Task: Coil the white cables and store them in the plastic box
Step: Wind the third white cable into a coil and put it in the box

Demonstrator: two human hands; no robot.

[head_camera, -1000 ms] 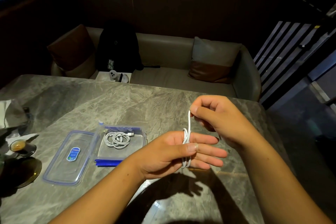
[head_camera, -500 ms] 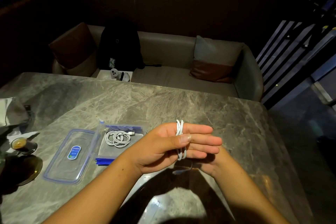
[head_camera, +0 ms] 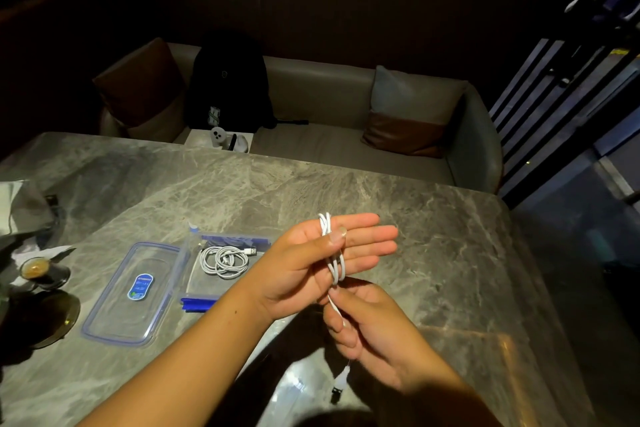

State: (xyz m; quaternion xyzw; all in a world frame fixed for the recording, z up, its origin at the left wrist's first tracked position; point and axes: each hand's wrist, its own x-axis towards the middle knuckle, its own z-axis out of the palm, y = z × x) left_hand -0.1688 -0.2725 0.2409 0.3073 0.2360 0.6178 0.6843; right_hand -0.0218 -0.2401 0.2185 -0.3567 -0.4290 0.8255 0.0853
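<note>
- Holding its fingers out flat and together above the table, the left hand [head_camera: 311, 263] has a white cable [head_camera: 333, 253] looped several times around them, with the thumb pressed down on the loops
- The right hand [head_camera: 374, 329], just near of and below the left, has its fingers curled shut on the cable's loose tail, which runs down from the loops into the fist
- The cable's plug end [head_camera: 341, 383] dangles out below the right hand, over the near strip of the table
- The plastic box [head_camera: 194, 274] sits open on the table to the left of the hands, with a second, already coiled white cable [head_camera: 223, 260] lying inside it; the left wrist overlaps the box's right side in the view
- The clear lid [head_camera: 133, 291] lies flat just beside the box on its left, touching or nearly touching it
- A small dark glass [head_camera: 38, 270] stands near the table's left edge, well apart from the box
- The marble table [head_camera: 450, 236] is bare to the right of the hands as far as its right edge, and bare on the far side up to the far edge
- Beyond the far edge runs a sofa [head_camera: 346, 149] with cushions and a black backpack [head_camera: 227, 87]
- The near edge is hidden under the forearms
</note>
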